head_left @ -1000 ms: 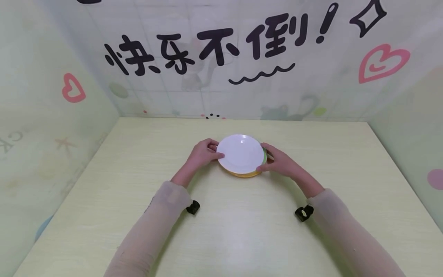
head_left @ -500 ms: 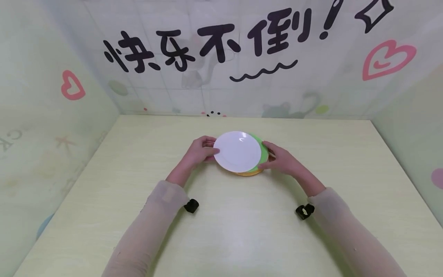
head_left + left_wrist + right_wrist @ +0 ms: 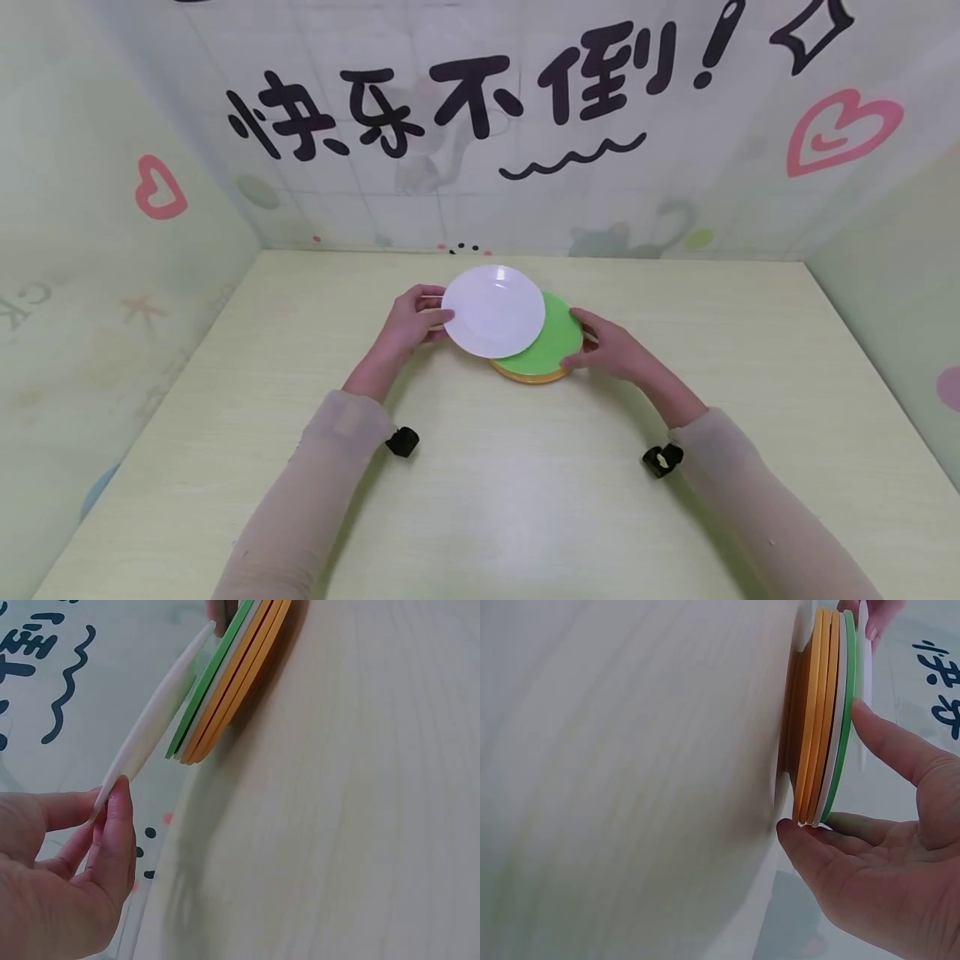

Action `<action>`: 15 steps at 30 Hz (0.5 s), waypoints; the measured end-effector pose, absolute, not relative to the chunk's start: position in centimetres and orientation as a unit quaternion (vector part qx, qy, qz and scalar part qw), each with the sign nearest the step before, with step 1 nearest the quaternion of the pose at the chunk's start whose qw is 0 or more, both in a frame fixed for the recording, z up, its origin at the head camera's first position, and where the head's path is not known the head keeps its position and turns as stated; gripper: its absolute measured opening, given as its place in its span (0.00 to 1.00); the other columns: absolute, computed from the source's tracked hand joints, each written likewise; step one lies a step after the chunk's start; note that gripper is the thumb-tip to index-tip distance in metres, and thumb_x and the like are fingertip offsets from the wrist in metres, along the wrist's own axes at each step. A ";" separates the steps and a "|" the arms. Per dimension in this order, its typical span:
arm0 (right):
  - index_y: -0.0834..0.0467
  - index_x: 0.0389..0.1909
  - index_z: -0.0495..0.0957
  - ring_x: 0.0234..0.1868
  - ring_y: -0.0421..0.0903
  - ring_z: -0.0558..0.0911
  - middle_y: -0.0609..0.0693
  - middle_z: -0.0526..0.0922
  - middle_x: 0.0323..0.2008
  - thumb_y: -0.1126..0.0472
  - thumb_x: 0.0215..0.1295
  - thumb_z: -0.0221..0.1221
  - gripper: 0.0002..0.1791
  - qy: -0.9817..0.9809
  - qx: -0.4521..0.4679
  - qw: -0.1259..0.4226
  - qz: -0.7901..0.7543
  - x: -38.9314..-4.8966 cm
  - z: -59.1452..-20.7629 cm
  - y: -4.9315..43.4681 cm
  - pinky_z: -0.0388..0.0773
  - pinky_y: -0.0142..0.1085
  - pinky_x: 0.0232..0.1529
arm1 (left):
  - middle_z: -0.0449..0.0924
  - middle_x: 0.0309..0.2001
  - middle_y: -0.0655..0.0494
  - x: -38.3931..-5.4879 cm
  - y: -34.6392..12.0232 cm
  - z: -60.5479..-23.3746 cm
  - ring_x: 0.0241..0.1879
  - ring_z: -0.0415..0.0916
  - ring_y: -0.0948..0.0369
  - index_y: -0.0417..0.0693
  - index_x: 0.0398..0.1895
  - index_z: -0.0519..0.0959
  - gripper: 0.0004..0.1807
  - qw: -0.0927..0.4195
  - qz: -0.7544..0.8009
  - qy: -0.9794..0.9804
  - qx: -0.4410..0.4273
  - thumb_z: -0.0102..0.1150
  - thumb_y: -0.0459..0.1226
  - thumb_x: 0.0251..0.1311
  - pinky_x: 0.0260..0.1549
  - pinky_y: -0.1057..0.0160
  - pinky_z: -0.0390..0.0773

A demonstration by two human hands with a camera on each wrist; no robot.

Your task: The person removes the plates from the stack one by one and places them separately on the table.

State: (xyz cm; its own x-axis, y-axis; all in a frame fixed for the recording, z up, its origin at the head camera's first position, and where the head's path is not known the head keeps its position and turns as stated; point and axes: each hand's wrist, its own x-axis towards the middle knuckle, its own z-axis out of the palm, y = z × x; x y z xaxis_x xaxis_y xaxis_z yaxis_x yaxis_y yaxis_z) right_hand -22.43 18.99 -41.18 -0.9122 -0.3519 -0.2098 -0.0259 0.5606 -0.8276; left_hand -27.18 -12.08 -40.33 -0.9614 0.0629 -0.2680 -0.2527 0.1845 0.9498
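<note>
My left hand (image 3: 407, 323) pinches the left edge of a white plate (image 3: 492, 312) between thumb and fingers. This plate is raised and tilted, as the left wrist view (image 3: 146, 720) shows, and partly covers a green plate (image 3: 558, 335). Green is the top of a stack; under it the right wrist view shows another white plate (image 3: 834, 727) and several orange plates (image 3: 815, 727). At the stack's right edge my right hand (image 3: 611, 350) grips it, thumb on the green plate and fingers at the lower rim.
The stack stands on a pale wood-grain table (image 3: 510, 500). Behind it rises a back wall (image 3: 375, 208) with black lettering, and side walls (image 3: 885, 250) bound the table. Black wrist cameras (image 3: 402, 442) sit at both sleeves.
My left hand has moved left and up with the white plate, sliding it off the stack's centre, so more of the green plate shows. My right hand has stayed at the stack.
</note>
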 end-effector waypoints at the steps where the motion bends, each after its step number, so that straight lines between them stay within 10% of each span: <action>1: 0.71 0.77 0.44 0.77 0.65 0.52 0.68 0.47 0.78 0.62 0.61 0.68 0.53 0.865 -0.110 0.179 -0.455 -22.4 -41.2 19.0 0.57 0.54 0.77 | 0.74 0.63 0.42 -27.3 -12.2 -40.2 0.38 0.81 0.63 0.42 0.66 0.68 0.27 0.122 0.637 0.758 -0.063 0.62 0.28 0.63 0.38 0.66 0.88; 15: 0.71 0.77 0.44 0.77 0.66 0.53 0.68 0.46 0.78 0.62 0.61 0.68 0.53 0.864 -0.108 0.181 -0.456 -22.3 -41.2 18.9 0.58 0.54 0.76 | 0.73 0.63 0.41 -28.3 -14.4 -39.4 0.34 0.81 0.67 0.40 0.68 0.66 0.28 0.092 0.657 0.745 -0.074 0.59 0.27 0.65 0.39 0.67 0.88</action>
State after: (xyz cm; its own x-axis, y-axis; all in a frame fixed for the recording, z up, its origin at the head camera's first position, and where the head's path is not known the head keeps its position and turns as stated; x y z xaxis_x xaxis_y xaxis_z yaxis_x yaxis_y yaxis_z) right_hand -22.29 18.89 -41.24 -0.9110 -0.3520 -0.2148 -0.0212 0.5601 -0.8281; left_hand -28.27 -14.39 -39.38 -0.9722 0.0105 -0.2339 -0.2307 0.1265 0.9648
